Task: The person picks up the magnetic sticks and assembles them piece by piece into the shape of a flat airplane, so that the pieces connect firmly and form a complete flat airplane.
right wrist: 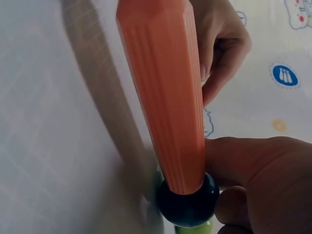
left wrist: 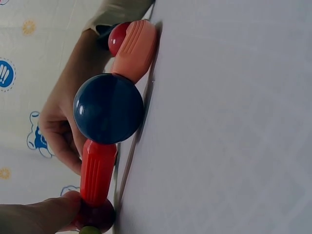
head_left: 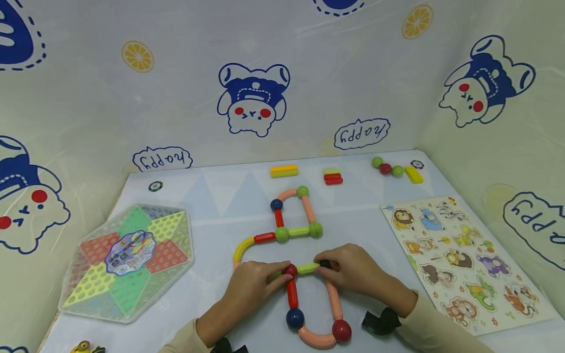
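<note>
Near the table's front, a loop joins a red ball point(head_left: 290, 270), a green rod point(head_left: 307, 268), a dark ball point(right wrist: 187, 201), a long orange rod point(head_left: 334, 300), another red ball point(head_left: 342, 331), a curved orange rod point(head_left: 317, 339), a blue ball point(left wrist: 108, 108) and a short red rod point(left wrist: 98, 173). My left hand point(head_left: 251, 284) pinches the upper-left red ball and a green rod beside it, partly hidden by the fingers. The dark ball at the upper right corner is gripped between the thumb and fingers of my right hand point(head_left: 355, 268).
Behind the hands lies a second loop with a green ball point(head_left: 282, 234) and a yellow curved rod point(head_left: 243, 249). A hexagonal box point(head_left: 176, 279) stands left, an animal sticker sheet point(head_left: 434, 255) right. Loose rods point(head_left: 284, 171) and balls point(head_left: 385, 169) lie at the back edge.
</note>
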Demonstrator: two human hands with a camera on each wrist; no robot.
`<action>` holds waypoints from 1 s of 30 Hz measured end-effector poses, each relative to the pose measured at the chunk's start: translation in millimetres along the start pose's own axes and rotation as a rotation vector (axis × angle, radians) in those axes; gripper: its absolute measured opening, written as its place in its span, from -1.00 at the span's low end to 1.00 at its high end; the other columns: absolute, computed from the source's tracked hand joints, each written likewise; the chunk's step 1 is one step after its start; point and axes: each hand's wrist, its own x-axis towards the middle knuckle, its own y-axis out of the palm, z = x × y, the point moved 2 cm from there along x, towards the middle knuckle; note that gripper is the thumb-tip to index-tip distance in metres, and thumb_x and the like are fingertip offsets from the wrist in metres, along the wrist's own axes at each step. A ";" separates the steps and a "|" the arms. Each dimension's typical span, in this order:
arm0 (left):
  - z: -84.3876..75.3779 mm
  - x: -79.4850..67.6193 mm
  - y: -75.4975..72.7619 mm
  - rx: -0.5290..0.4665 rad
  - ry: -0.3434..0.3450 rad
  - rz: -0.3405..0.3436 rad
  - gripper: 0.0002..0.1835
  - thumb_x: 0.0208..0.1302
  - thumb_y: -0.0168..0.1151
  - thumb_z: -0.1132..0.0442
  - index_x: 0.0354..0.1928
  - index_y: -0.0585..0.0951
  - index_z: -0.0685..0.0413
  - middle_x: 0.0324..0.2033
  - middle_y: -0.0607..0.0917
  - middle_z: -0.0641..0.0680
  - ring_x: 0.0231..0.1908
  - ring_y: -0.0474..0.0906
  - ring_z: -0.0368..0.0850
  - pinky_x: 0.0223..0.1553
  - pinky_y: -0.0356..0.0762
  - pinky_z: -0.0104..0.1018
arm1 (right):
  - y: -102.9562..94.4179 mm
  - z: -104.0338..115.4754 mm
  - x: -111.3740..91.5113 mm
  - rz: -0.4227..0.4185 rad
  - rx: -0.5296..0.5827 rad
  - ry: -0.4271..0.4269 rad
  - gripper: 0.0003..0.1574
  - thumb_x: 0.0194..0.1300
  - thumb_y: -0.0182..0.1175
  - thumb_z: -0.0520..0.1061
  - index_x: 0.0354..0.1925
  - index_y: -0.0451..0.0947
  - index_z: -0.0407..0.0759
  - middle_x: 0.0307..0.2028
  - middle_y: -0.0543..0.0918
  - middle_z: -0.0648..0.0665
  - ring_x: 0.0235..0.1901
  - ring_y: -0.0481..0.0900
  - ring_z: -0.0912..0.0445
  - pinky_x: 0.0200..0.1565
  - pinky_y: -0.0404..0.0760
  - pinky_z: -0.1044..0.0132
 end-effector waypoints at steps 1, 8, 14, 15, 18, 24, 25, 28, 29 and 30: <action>0.4 -0.3 0.0 0.000 -0.001 0.000 -0.64 0.13 0.31 -0.06 -0.06 0.69 -0.10 -0.76 0.41 -0.36 -0.77 0.16 -0.46 -0.70 0.06 -0.51 | -0.1 -0.2 0.1 -0.002 0.015 0.002 -0.76 0.17 0.29 0.10 -0.18 0.67 0.12 -0.76 0.31 0.26 -0.73 0.24 0.37 -0.66 0.17 0.47; 0.6 -0.9 -0.3 0.008 0.001 0.002 -0.64 0.15 0.29 -0.06 -0.05 0.69 -0.11 -0.61 0.63 -0.26 -0.74 0.23 -0.50 -0.69 0.08 -0.51 | -3.3 -7.9 3.5 -0.006 0.096 0.015 -0.76 0.20 0.25 0.15 -0.20 0.68 0.14 -0.76 0.31 0.25 -0.75 0.23 0.36 -0.67 0.16 0.47; 1.3 -0.8 0.5 -0.008 -0.013 0.014 -0.63 0.15 0.29 -0.05 -0.03 0.68 -0.08 -0.43 0.72 -0.17 -0.62 0.40 -0.55 -0.64 0.23 -0.53 | -33.4 -36.1 24.7 -0.090 0.065 0.086 -0.71 0.20 0.24 0.16 -0.15 0.67 0.12 -0.73 0.37 0.17 -0.71 0.31 0.25 -0.65 0.29 0.40; 1.5 -0.9 0.5 -0.011 -0.013 0.013 -0.63 0.15 0.29 -0.05 -0.03 0.67 -0.08 -0.42 0.72 -0.16 -0.59 0.43 -0.54 -0.64 0.25 -0.53 | -41.1 -43.4 31.2 -0.108 0.057 0.102 -0.71 0.20 0.24 0.15 -0.14 0.66 0.10 -0.72 0.38 0.14 -0.70 0.32 0.22 -0.64 0.30 0.38; 2.3 -1.1 0.7 -0.009 -0.006 0.006 -0.63 0.15 0.29 -0.04 -0.03 0.67 -0.08 -0.38 0.72 -0.15 -0.53 0.51 -0.50 -0.61 0.27 -0.55 | -63.4 -67.5 54.1 -0.161 0.029 0.146 -0.71 0.20 0.26 0.10 -0.13 0.66 0.05 -0.71 0.39 0.05 -0.68 0.34 0.13 -0.64 0.31 0.33; 3.2 -0.5 1.6 0.000 0.004 0.010 -0.63 0.16 0.28 -0.06 -0.03 0.67 -0.11 -0.38 0.73 -0.15 -0.53 0.52 -0.49 -0.65 0.23 -0.54 | -82.5 -93.2 112.8 -0.146 -0.063 0.230 -0.73 0.22 0.26 0.06 -0.12 0.66 0.05 -0.62 0.43 -0.04 -0.57 0.37 0.06 -0.56 0.34 0.28; 3.3 -0.3 1.9 -0.002 0.003 0.009 -0.63 0.16 0.28 -0.06 -0.03 0.67 -0.11 -0.38 0.73 -0.15 -0.52 0.53 -0.48 -0.65 0.23 -0.54 | -82.6 -91.9 125.3 -0.122 -0.088 0.226 -0.73 0.22 0.25 0.04 -0.11 0.66 0.05 -0.60 0.45 -0.04 -0.56 0.38 0.05 -0.55 0.35 0.27; 4.4 -0.8 2.4 -0.008 0.004 0.009 -0.63 0.17 0.27 -0.06 -0.02 0.67 -0.10 -0.35 0.72 -0.15 -0.45 0.59 -0.43 -0.62 0.26 -0.58 | -78.4 -84.1 164.4 -0.046 -0.153 0.200 -0.72 0.24 0.24 0.04 -0.09 0.65 0.05 -0.55 0.50 -0.03 -0.53 0.40 0.05 -0.52 0.39 0.26; 4.2 -0.8 3.1 -0.010 0.006 0.008 -0.63 0.17 0.26 -0.06 -0.02 0.67 -0.10 -0.33 0.72 -0.15 -0.40 0.60 -0.42 -0.59 0.28 -0.60 | -76.8 -82.2 176.1 -0.024 -0.168 0.191 -0.72 0.24 0.24 0.04 -0.09 0.66 0.04 -0.54 0.52 -0.03 -0.52 0.41 0.05 -0.50 0.40 0.26; 3.8 -0.7 3.9 -0.011 0.011 0.008 -0.63 0.18 0.26 -0.06 -0.02 0.67 -0.10 -0.32 0.72 -0.15 -0.36 0.62 -0.39 -0.56 0.30 -0.63 | -75.2 -81.3 186.7 -0.005 -0.187 0.183 -0.73 0.24 0.24 0.04 -0.10 0.66 0.05 -0.52 0.53 -0.02 -0.50 0.41 0.06 -0.49 0.41 0.27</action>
